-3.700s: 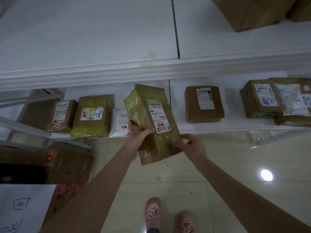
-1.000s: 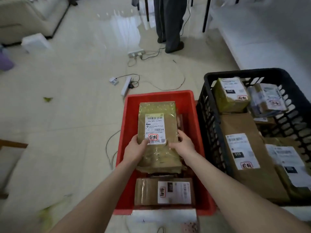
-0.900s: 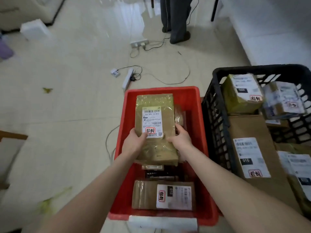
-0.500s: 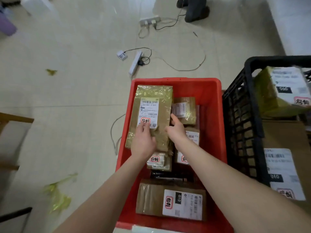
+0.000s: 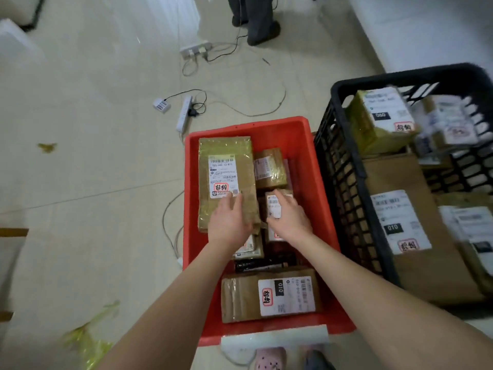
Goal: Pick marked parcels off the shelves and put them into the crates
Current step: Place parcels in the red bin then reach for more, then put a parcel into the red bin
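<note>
A person looks down at 2 crates on a pale tiled floor [image 5: 88, 209]. Directly ahead sits a red rectangular plastic crate [image 5: 314, 166], and to its right, at 2 o'clock, a black lattice-sided plastic crate [image 5: 346, 188] already loaded with labelled cartons.

The task's parcel, a long flat cardboard box wrapped in yellowish clear tape [image 5: 226, 180], lies inside the red crate against its left wall. Its long axis runs from 6 o'clock to 12 o'clock, straight away from the person, with the white shipping label and red-ringed mark facing up. It appears to rest on other parcels beneath it, its near end over a small labelled packet.

The left hand [image 5: 229, 222] is nearer: it lies palm down on the parcel's near right corner, fingers loosely spread and flat, pressing or steadying, not gripping. The parcel extends from this hand toward 12 o'clock.

The right hand [image 5: 289, 217] sits just beside it at 3 o'clock, fingers open and slightly curled, resting on a small brown box with a white label [image 5: 276, 206]; it pinches nothing that can be seen.

Behind that, at 1 o'clock from the hands, is another small brown taped box [image 5: 270, 169]. Nearest the person lies a wide brown carton marked 010 [image 5: 269, 295], its long axis running 9 to 3 o'clock.

Judging from this, the parcel looks placed, and both hands need only lift clear.
</note>
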`<act>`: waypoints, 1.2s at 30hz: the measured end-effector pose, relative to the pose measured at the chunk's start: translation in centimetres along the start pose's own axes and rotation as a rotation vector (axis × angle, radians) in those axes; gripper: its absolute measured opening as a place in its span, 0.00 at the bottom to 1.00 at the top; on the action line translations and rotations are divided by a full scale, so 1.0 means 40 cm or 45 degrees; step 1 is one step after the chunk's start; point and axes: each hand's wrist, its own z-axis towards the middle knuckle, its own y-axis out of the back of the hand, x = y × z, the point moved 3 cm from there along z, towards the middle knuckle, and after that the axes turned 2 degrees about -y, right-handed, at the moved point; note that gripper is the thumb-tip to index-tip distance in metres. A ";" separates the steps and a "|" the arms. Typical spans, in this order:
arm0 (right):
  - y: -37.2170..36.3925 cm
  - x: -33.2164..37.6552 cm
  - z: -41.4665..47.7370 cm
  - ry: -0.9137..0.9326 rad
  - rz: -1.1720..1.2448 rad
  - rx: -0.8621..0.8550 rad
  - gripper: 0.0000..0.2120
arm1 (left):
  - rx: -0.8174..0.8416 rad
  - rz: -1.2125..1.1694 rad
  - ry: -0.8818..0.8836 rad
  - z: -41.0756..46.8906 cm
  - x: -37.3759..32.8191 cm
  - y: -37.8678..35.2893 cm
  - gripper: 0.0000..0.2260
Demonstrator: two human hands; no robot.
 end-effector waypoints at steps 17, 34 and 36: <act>0.023 -0.348 -0.602 -0.154 0.029 -0.250 0.29 | 0.230 0.346 -0.668 -0.446 -0.283 -0.108 0.27; 0.031 -1.014 -1.442 -0.772 0.248 -0.654 0.31 | 0.323 0.662 -1.424 -1.163 -0.910 -0.441 0.24; 0.032 -1.091 -1.541 -0.826 0.275 -0.704 0.31 | 0.323 0.685 -1.493 -1.256 -0.985 -0.488 0.24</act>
